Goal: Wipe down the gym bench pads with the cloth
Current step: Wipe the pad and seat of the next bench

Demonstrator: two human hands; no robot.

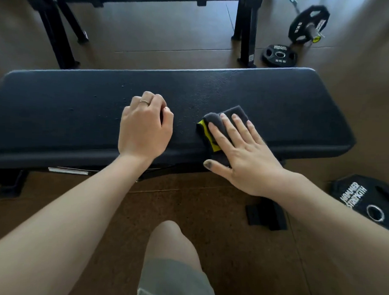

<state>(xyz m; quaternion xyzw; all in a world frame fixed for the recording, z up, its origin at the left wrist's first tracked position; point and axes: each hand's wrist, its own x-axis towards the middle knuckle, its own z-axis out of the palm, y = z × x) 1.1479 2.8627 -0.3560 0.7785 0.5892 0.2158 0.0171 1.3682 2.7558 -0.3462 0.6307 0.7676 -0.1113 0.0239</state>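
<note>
A long black bench pad (pixel 279 101) runs across the view from left to right. A folded dark grey cloth (pixel 214 120) with a yellow edge lies on the pad near its front edge, right of centre. My right hand (pixel 244 153) lies flat on the cloth with fingers spread, pressing it onto the pad, thumb hanging over the front edge. My left hand (pixel 144 128) rests on the pad left of the cloth, fingers curled in, holding nothing. Small droplets dot the pad left of my left hand.
A weight plate (pixel 278 55) lies flat on the floor behind the bench, and another (pixel 308 23) sits on a bar end. A third plate (pixel 368 202) lies at the right front. Black rack legs (pixel 246 32) stand behind. My knee (pixel 170 241) is below.
</note>
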